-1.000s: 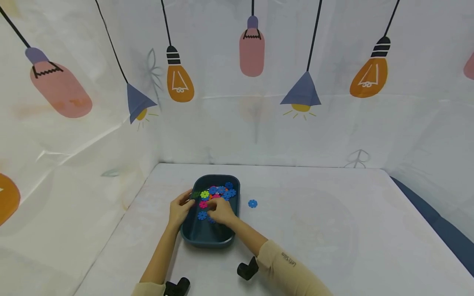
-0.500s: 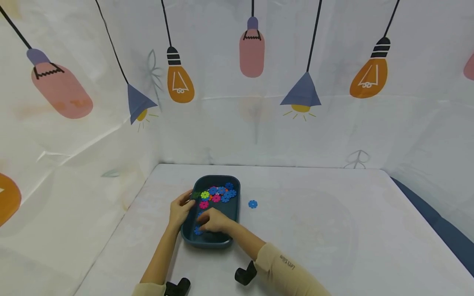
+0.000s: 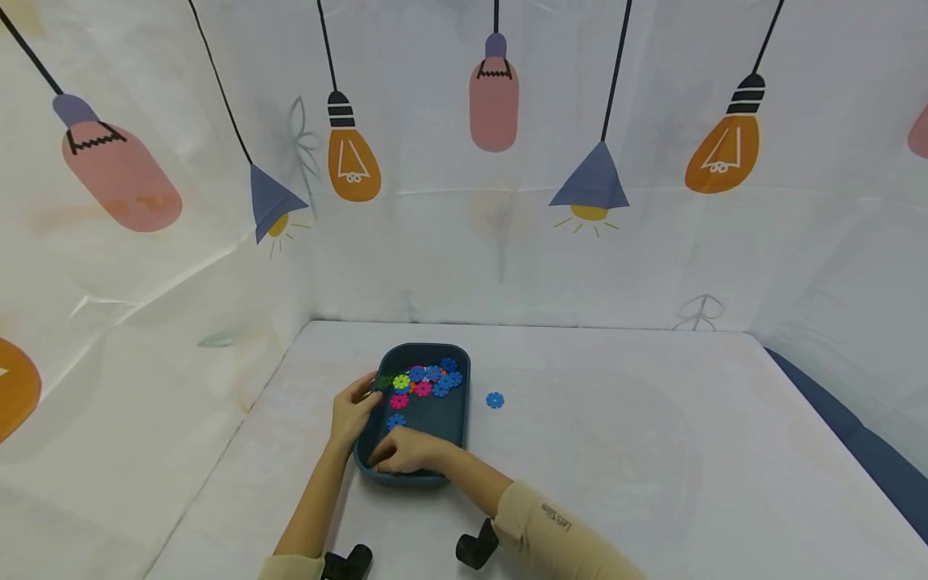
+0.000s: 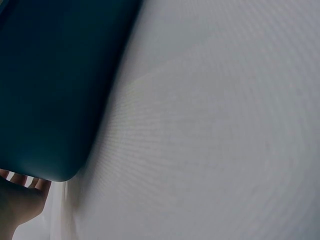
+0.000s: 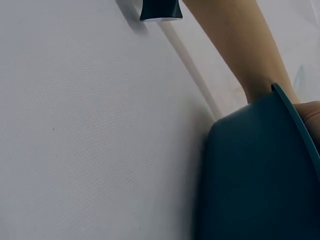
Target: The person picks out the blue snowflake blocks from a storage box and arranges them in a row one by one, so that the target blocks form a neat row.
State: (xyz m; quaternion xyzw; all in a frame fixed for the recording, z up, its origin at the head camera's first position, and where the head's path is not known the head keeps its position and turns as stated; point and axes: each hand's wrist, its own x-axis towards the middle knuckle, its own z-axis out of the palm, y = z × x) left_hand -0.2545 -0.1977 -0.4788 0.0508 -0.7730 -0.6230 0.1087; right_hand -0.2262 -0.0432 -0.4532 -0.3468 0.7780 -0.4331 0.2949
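A dark teal tray (image 3: 449, 435) with a raised rim sits on the white table. My left hand (image 3: 353, 412) grips its left side, thumb at the rim; in the left wrist view, the left hand's fingers (image 4: 42, 185) show against the tray wall. My right hand (image 3: 408, 451) reaches into the tray's near left corner, fingers bent downward; I cannot tell whether they pinch anything. Just beyond it lies a blue flower-shaped disc (image 3: 395, 421). At the tray's far end are several more discs in blue, pink (image 3: 423, 388), yellow-green (image 3: 401, 381) and orange.
One blue disc (image 3: 495, 399) lies on the table (image 3: 616, 451) right of the tray. Black wrist mounts (image 3: 348, 561) stick out from both sleeves. A white sheet printed with lamps (image 3: 500, 234) hangs behind and left of the table.
My right hand has moved from the tray's middle toward its near left corner. A blue disc at its fingertips half a second ago is now hidden. My left hand has stayed still.
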